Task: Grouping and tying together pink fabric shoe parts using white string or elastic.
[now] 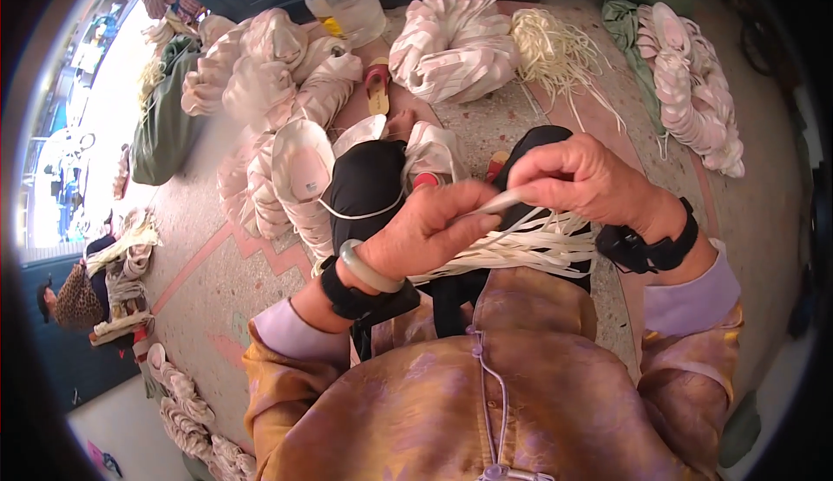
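Over my lap, my left hand point(425, 228) and my right hand point(568, 177) are close together, thumbs and fingers pinched. Between them runs a short, thin white strip point(501, 202), gripped from both sides. Beneath my hands, a loose bundle of flat cream strips point(551, 242) lies across my thighs. A pale, shoe-shaped fabric piece point(304, 162) leans by my left knee, its hollow side showing. From near it a thin white cord point(354, 215) crosses my dark trouser leg. The ends of the strip are partly hidden by my fingers.
Piles of pale, nested fabric pieces point(451, 47) lie ahead, with a tangle of cream strips point(555, 43) beside them. A clear plastic bottle point(345, 4), a red slipper point(377, 89) and a green sack point(165, 125) stand around. Another person point(74, 294) sits far left.
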A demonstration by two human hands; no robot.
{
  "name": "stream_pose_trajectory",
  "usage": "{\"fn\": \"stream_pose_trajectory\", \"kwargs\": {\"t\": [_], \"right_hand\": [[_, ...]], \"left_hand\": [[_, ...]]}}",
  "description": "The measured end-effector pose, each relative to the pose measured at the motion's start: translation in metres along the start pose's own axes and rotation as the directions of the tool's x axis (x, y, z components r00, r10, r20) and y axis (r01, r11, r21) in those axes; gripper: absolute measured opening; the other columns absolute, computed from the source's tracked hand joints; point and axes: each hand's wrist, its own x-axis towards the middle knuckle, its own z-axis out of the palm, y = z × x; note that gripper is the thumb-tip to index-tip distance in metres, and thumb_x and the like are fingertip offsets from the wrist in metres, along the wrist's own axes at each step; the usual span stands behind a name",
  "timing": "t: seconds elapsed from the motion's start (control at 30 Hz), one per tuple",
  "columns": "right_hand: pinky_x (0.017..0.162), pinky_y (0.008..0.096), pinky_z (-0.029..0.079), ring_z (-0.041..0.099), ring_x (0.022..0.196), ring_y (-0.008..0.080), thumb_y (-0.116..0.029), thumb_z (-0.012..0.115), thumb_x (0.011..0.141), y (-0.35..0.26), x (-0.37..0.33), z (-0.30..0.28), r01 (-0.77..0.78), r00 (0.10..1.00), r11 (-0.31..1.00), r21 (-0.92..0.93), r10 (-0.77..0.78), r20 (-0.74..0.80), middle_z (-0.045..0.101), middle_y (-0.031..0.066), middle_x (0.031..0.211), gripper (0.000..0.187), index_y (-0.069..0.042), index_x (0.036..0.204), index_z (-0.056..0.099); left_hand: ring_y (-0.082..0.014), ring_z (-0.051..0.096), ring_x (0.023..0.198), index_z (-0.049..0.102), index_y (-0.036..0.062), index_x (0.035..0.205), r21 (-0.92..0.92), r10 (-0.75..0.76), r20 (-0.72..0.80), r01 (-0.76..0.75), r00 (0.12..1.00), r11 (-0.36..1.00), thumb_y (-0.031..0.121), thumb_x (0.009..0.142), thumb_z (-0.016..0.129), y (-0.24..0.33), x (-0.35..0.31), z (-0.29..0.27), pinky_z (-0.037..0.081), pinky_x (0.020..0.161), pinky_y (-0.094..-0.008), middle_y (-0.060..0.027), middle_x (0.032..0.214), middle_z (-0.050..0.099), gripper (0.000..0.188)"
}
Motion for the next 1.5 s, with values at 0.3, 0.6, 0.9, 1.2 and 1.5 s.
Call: {"fn": "stream_pose_trajectory", "kwargs": {"t": [0.3,0.6,0.9,1.2,1.5], "right_hand": [[0.052,0.0204,0.036,0.044,0.060,0.0031,-0.005,0.058,0.073,0.165,-0.128,-0.098,-0.404,0.776,0.879,-0.253,0.182,-0.604,0.050,-0.0039,0.064,0.011,-0.001,0.083,0.060],[0.048,0.0264,0.037,0.048,0.055,0.0119,-0.010,0.054,0.075,0.230,-0.217,-0.145,-0.725,0.357,0.684,0.073,0.464,-0.811,0.050,0.0021,0.063,0.013,-0.005,0.086,0.058],[0.086,0.0328,0.043,0.055,0.098,0.0263,-0.011,0.061,0.075,0.129,-0.051,-0.054,-0.132,0.943,0.927,-0.351,0.008,-0.332,0.058,0.0176,0.105,0.041,0.003,0.112,0.051],[0.057,0.0282,0.044,0.054,0.059,0.0135,-0.024,0.052,0.088,0.052,0.004,0.048,0.018,0.993,0.981,0.191,0.005,-0.118,0.057,0.0095,0.066,0.029,-0.001,0.106,0.052],[0.054,0.0267,0.041,0.047,0.055,0.0130,-0.017,0.053,0.087,0.047,-0.018,0.072,0.089,0.982,0.996,0.008,-0.087,-0.169,0.052,0.0091,0.062,0.017,0.000,0.084,0.057]], "left_hand": [[-0.0019,0.042,0.052,0.062,0.0042,0.084,-0.197,-0.329,-0.409,0.270,0.851,0.943,0.020,0.089,0.052,-0.018,-0.031,-0.047,0.034,0.048,-0.0159,0.0049,0.061,0.050,0.019],[-0.0016,0.041,0.049,0.064,0.0050,0.084,-0.069,-0.276,-0.611,0.298,0.742,0.952,0.020,0.088,0.053,-0.027,-0.033,-0.074,0.035,0.047,-0.0156,0.0047,0.056,0.051,0.019],[-0.0231,0.048,0.047,0.057,0.0008,0.074,0.345,0.038,-0.208,0.037,0.977,0.938,0.007,0.080,0.057,-0.016,0.023,-0.010,0.039,0.045,-0.0302,-0.0133,0.056,0.049,0.009],[-0.0315,0.053,0.049,0.053,0.0048,0.064,0.560,0.090,-0.151,0.011,0.984,0.828,0.014,0.078,0.058,-0.002,0.014,0.004,0.041,0.044,-0.0375,-0.0137,0.052,0.049,0.017],[-0.0307,0.055,0.053,0.056,0.0050,0.072,0.549,0.040,0.013,-0.041,0.999,0.834,0.013,0.077,0.061,0.011,-0.032,0.012,0.041,0.047,-0.0368,-0.0125,0.056,0.051,0.011]]}}
